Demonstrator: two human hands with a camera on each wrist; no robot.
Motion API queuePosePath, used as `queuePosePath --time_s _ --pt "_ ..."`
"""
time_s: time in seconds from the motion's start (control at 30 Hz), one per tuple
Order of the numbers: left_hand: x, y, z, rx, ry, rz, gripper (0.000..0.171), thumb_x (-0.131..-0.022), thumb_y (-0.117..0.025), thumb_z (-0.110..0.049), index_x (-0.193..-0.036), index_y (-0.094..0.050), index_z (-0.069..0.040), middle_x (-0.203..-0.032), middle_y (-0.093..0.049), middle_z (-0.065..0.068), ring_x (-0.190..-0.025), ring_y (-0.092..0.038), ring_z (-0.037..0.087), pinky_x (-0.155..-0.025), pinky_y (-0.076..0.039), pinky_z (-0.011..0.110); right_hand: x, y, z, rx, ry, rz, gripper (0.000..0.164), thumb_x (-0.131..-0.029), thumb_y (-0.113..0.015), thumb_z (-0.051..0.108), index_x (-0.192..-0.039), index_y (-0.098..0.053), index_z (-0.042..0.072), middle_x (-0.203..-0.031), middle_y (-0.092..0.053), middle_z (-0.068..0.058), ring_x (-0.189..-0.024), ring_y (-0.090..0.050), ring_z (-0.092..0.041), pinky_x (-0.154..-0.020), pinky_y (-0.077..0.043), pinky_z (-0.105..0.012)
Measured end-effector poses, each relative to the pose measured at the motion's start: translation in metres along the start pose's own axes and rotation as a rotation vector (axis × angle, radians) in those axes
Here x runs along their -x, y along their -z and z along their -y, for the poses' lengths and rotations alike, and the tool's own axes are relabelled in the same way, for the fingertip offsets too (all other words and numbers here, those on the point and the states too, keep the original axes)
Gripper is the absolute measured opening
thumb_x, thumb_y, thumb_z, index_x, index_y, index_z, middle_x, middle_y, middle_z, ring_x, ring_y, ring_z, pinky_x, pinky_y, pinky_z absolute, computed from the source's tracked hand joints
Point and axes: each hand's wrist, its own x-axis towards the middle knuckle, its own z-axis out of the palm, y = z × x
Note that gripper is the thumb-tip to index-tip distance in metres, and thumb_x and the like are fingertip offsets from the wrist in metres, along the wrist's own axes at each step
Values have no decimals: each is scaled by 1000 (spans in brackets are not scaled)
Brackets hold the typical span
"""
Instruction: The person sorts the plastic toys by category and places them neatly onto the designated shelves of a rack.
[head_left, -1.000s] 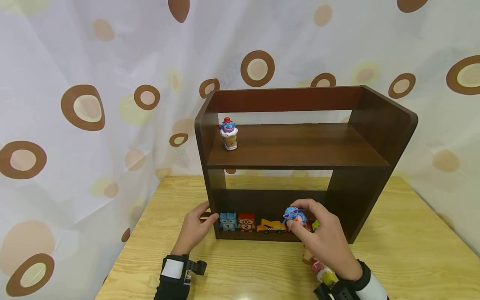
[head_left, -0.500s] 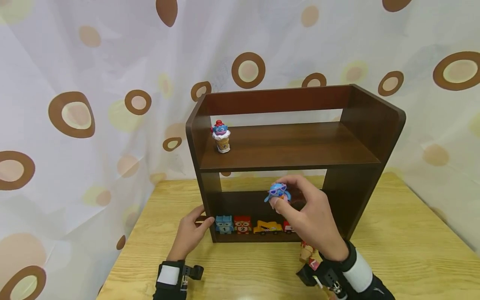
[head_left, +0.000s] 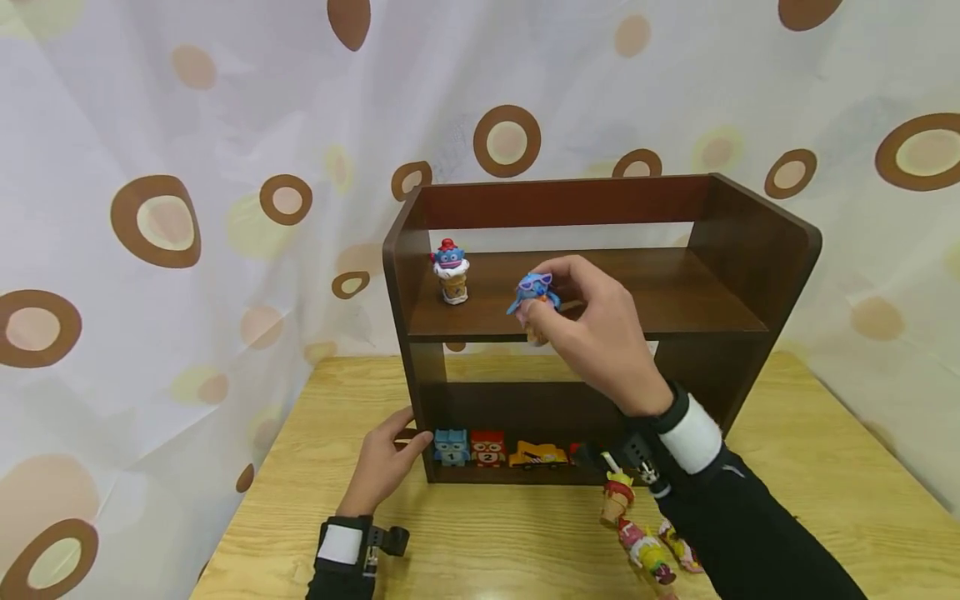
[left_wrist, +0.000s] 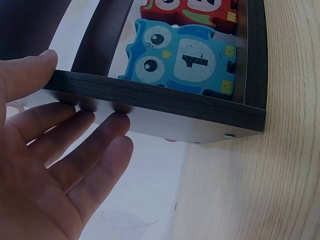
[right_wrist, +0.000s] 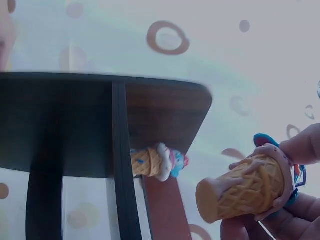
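Note:
My right hand (head_left: 603, 333) pinches an ice cream cone figurine (head_left: 536, 290) with a blue character in purple glasses on top. It is held in front of the upper board of the dark brown shelf (head_left: 585, 337). In the right wrist view the waffle cone (right_wrist: 250, 187) points left, its top between thumb and fingers. At the shelf's left side, my left hand (head_left: 381, 467) grips the side panel (left_wrist: 165, 97), thumb on one face and fingertips against the other. Another ice cream figurine (head_left: 452, 275) with a red hat stands upright on the upper board at the left.
On the bottom board stand a blue owl block (head_left: 452, 447) marked 1, a red owl block (head_left: 488, 448) marked 2 and a yellow toy vehicle (head_left: 537, 455). Several ice cream figurines (head_left: 645, 550) lie on the wooden table (head_left: 495, 542) by my right forearm. A patterned curtain (head_left: 247, 108) hangs behind.
My right hand has risen with the blue-topped figurine from the lower board's level to the upper board, moving somewhat left. The left hand keeps its hold on the side panel.

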Motion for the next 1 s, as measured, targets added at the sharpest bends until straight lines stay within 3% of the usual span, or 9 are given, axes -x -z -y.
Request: queuePosePath --time_s 0.37,0.8,1.0 --pt "0 1 0 38 17 5 45 -95 -67 -23 -139 -59 -22 -137 -63 7 -108 -70 29 -88 -60 41 -46 -16 -18 77 -33 23 35 -93 -62 19 -126 -65 7 -116 -71 -15 -97 -71 -30 -82 -60 -44" --pt "0 1 2 39 13 -14 44 -94 -68 -21 -137 -60 -24 -136 -64 7 -107 -70 28 -86 -61 39 -77 -29 -22 128 -16 0 33 -90 -69 21 -119 -69 5 -110 -71 -15 -95 -73 -32 -82 -61 -43" --pt "-1 1 2 33 -7 -9 44 -94 -68 -22 -138 -60 -21 -135 -64 8 -106 -70 28 -86 -61 37 -83 -30 -31 175 -64 17 36 -92 -70 22 -123 -69 5 -114 -72 -18 -104 -69 -33 -87 -58 -44"
